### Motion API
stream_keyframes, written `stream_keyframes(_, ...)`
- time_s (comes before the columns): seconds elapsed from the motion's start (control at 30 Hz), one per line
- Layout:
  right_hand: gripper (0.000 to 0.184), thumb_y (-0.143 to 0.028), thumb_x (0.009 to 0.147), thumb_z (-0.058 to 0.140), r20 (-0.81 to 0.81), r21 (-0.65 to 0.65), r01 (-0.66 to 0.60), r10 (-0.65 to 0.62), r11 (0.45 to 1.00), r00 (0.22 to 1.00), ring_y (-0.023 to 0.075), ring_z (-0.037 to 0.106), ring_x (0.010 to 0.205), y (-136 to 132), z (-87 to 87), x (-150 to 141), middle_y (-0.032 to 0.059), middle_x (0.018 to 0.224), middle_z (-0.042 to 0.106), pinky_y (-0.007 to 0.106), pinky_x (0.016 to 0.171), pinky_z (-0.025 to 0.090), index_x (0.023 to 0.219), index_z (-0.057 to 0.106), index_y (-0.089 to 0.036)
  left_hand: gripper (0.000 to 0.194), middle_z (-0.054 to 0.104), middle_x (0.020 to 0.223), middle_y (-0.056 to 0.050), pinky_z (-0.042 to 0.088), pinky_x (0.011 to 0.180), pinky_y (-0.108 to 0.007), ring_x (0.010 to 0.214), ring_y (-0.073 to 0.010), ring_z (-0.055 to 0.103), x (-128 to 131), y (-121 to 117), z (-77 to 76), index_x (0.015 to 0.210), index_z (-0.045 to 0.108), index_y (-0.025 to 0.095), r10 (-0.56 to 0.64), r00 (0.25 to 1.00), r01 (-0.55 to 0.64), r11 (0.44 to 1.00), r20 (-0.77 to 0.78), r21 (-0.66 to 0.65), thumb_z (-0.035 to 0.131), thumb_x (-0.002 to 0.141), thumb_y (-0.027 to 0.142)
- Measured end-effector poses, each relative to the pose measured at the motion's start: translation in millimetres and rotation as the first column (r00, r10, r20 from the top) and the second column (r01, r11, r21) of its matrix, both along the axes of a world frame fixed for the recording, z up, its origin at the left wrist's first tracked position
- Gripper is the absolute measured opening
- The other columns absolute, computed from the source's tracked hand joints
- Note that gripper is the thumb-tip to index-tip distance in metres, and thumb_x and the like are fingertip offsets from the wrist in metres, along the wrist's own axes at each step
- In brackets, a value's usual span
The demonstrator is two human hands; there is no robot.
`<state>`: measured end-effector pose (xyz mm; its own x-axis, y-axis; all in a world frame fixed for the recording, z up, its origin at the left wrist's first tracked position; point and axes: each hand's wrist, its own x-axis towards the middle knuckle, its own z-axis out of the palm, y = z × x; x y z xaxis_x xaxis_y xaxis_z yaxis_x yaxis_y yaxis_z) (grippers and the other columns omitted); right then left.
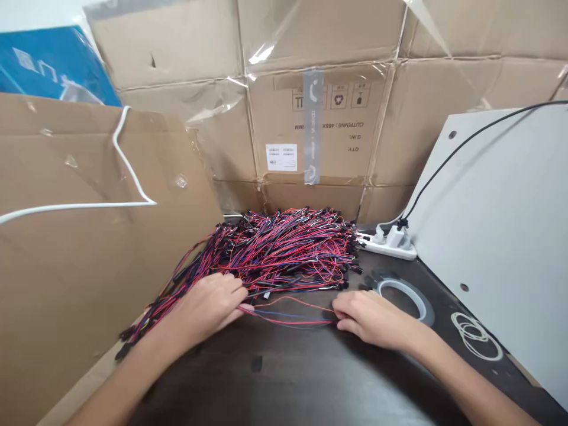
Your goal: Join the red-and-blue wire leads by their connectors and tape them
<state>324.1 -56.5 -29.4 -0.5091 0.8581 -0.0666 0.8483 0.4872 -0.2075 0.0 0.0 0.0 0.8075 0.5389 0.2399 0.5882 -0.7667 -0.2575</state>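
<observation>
A big heap of thin red, blue and black wires with black end connectors (284,248) lies on the dark table (302,378). A short bundle of red and blue wires (290,313) stretches between my two hands in front of the heap. My left hand (208,305) is closed, pinching the bundle's left end at the heap's near edge. My right hand (370,316) is closed on the bundle's right end, knuckles up, resting on the table.
Cardboard walls (310,118) taped with clear film enclose the back and left. A white power strip (393,242) with a black cable sits at right beside a leaning white panel (510,225). A tape roll (406,296) and white rings (477,337) lie near my right hand.
</observation>
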Motion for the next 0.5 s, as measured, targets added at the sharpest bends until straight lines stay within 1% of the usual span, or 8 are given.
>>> stream_keyframes(0.13, 0.009, -0.024, 0.088, 0.056, -0.053, 0.057, -0.019, 0.022, 0.998, 0.998, 0.019, 0.062, 0.079, -6.0, -6.2, 0.0, 0.0023, 0.087, 0.067, 0.027, 0.063, 0.035, 0.08, 0.056, -0.019, 0.037, 0.059, 0.08, -0.008, 0.036, 0.069, -0.035, 0.078, -0.0236, 0.051, -7.9, 10.0, 7.4, 0.081, 0.061, 0.019, 0.06, 0.996, -0.067, 0.991, 0.07, 0.115, 0.046, 0.089, 0.051)
stream_keyframes(0.17, 0.01, -0.025, 0.089, 0.056, -0.054, 0.07, -0.025, 0.029, 0.997, 0.998, 0.0189, 0.062, 0.079, -5.8, -7.3, -1.0, 0.0024, 0.087, 0.067, 0.027, 0.062, 0.034, 0.081, 0.056, -0.019, 0.037, 0.059, 0.084, -0.009, 0.036, 0.071, -0.037, 0.081, -0.0251, 0.051, -7.7, 12.4, 7.1, 0.085, 0.062, 0.018, 0.101, 0.992, -0.109, 0.987, 0.077, 0.12, 0.049, 0.087, 0.053)
stream_keyframes(0.23, 0.011, -0.026, 0.09, 0.054, -0.051, 0.093, -0.032, 0.037, 0.995, 0.998, 0.019, 0.061, 0.079, -4.6, -9.5, -3.3, 0.0025, 0.086, 0.067, 0.027, 0.062, 0.033, 0.081, 0.055, -0.019, 0.041, 0.06, 0.09, -0.01, 0.038, 0.075, -0.039, 0.087, -0.0276, 0.052, -4.4, 15.8, 5.2, 0.095, 0.061, 0.017, 0.211, 0.976, -0.215, 0.974, 0.06, 0.068, 0.054, 0.083, 0.056)
stream_keyframes(0.3, 0.012, -0.027, 0.091, 0.052, -0.051, 0.11, -0.029, 0.035, 0.993, 0.998, 0.0189, 0.061, 0.079, -3.4, -11.4, -4.6, 0.0028, 0.087, 0.066, 0.027, 0.061, 0.033, 0.082, 0.055, -0.019, 0.046, 0.061, 0.096, -0.011, 0.039, 0.076, -0.04, 0.092, -0.0295, 0.054, 1.6, 16.4, 4.3, 0.105, 0.059, 0.015, 0.35, 0.937, -0.35, 0.936, -0.003, -0.045, 0.054, 0.083, 0.055)
stream_keyframes(0.37, 0.013, -0.026, 0.091, 0.051, -0.063, 0.115, -0.027, 0.034, 0.993, 0.997, 0.0184, 0.06, 0.078, -2.7, -12.8, -3.9, 0.0028, 0.086, 0.066, 0.027, 0.061, 0.032, 0.081, 0.055, -0.019, 0.045, 0.062, 0.102, -0.013, 0.041, 0.074, -0.04, 0.096, -0.0309, 0.056, 8.4, 13.8, 7.3, 0.112, 0.055, 0.014, 0.47, 0.876, -0.482, 0.862, -0.108, -0.158, 0.05, 0.087, 0.051)
stream_keyframes(0.4, 0.013, -0.026, 0.091, 0.052, -0.077, 0.108, -0.026, 0.035, 0.994, 0.996, 0.0179, 0.06, 0.078, -2.3, -13.1, -2.9, 0.0024, 0.085, 0.065, 0.027, 0.061, 0.032, 0.081, 0.055, -0.019, 0.041, 0.062, 0.103, -0.014, 0.042, 0.073, -0.04, 0.097, -0.0312, 0.057, 12.1, 11.4, 10.5, 0.112, 0.055, 0.014, 0.496, 0.852, -0.522, 0.829, -0.168, -0.199, 0.047, 0.09, 0.048)
stream_keyframes(0.43, 0.014, -0.026, 0.091, 0.052, -0.096, 0.097, -0.026, 0.035, 0.995, 0.995, 0.0174, 0.06, 0.077, -1.7, -13.3, -1.7, 0.0018, 0.084, 0.065, 0.026, 0.061, 0.032, 0.08, 0.055, -0.019, 0.039, 0.062, 0.102, -0.015, 0.043, 0.073, -0.041, 0.096, -0.0317, 0.058, 16.4, 8.2, 14.4, 0.11, 0.056, 0.013, 0.523, 0.827, -0.558, 0.806, -0.207, -0.198, 0.043, 0.092, 0.045)
stream_keyframes(0.5, 0.016, -0.027, 0.092, 0.051, -0.142, 0.067, -0.021, 0.03, 0.998, 0.989, 0.0164, 0.059, 0.076, -0.1, -13.2, 0.2, 0.0006, 0.082, 0.065, 0.026, 0.061, 0.033, 0.078, 0.054, -0.019, 0.034, 0.062, 0.1, -0.016, 0.044, 0.071, -0.043, 0.093, -0.0347, 0.059, 28.7, -0.2, 22.2, 0.103, 0.059, 0.012, 0.585, 0.785, -0.609, 0.789, -0.204, -0.081, 0.044, 0.092, 0.041)
